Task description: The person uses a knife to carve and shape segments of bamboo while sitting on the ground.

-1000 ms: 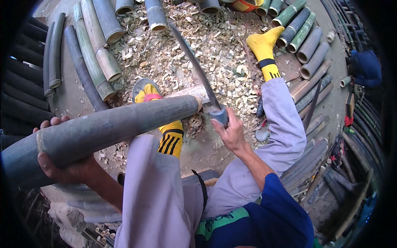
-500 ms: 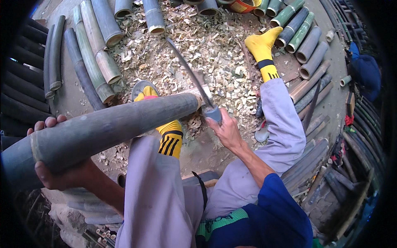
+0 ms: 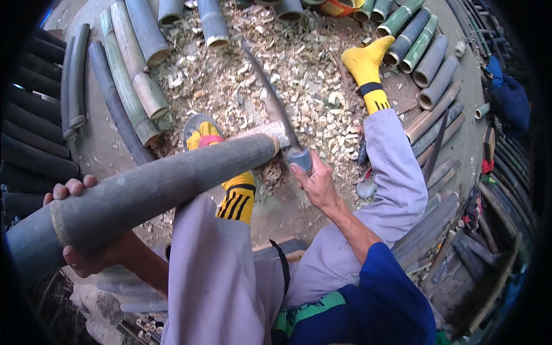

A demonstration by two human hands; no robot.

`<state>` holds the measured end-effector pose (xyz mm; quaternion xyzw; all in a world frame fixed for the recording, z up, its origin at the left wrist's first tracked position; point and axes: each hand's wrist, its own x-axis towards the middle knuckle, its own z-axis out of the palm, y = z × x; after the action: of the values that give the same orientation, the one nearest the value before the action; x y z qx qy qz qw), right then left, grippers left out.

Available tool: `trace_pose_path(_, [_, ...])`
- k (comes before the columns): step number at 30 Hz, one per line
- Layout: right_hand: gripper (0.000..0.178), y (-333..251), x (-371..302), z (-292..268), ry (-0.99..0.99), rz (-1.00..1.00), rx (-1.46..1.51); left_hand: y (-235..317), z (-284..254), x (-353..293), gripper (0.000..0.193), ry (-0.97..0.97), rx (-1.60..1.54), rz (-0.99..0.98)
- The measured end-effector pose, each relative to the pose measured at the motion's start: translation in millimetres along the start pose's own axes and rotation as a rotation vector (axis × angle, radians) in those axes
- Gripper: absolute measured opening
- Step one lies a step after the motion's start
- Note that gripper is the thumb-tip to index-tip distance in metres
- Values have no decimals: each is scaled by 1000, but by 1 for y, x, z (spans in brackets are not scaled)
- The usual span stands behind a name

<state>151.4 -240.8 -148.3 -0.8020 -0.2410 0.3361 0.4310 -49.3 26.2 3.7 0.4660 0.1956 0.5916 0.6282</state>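
A thick grey-brown bamboo pole (image 3: 155,184) slants across my left thigh, its pale cut end near the middle of the picture. My left hand (image 3: 95,257) grips it near its ringed joint at the far left, fingers over the top and thumb on the near side. In my right hand (image 3: 322,183) is a machete (image 3: 269,92), held by its handle. Its long, dark, curved blade points away from me and passes just right of the pole's cut end; whether they touch I cannot tell. Beneath that end lies a pale piece of wood (image 3: 270,131).
Wood chips (image 3: 218,80) cover the ground ahead. Bamboo lengths (image 3: 123,75) lie at the left, with more bamboo sections (image 3: 428,69) lined up at the right. My feet are in yellow socks, the right foot (image 3: 363,60) stretched forward. A red-orange container (image 3: 339,7) stands at the far edge.
The pole and my left hand have shifted slightly right. The machete's blade has swung a little to the right at its tip, while my right hand has lowered and moved right slightly.
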Motion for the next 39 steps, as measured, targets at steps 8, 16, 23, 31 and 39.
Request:
trace_pose_path(8, [41, 31, 5, 13, -111, 33, -296, 6, -13, 5, 86, -267, -158, 24])
trace_pose_path(16, [42, -32, -16, -12, 130, -332, -88, -8, -17, 13, 88, -378, -225, -4])
trace_pose_path(23, [47, 26, -7, 5, -138, 101, -143, -9, -8, 12, 95, -427, -193, 30])
trace_pose_path(31, [44, 7, -17, 6, 72, -199, -3, -8, -14, 10, 92, -347, -165, 12])
trace_pose_path(39, [49, 13, -17, 2, -93, 191, 18, -4, 14, -9, 77, 77, 74, -57])
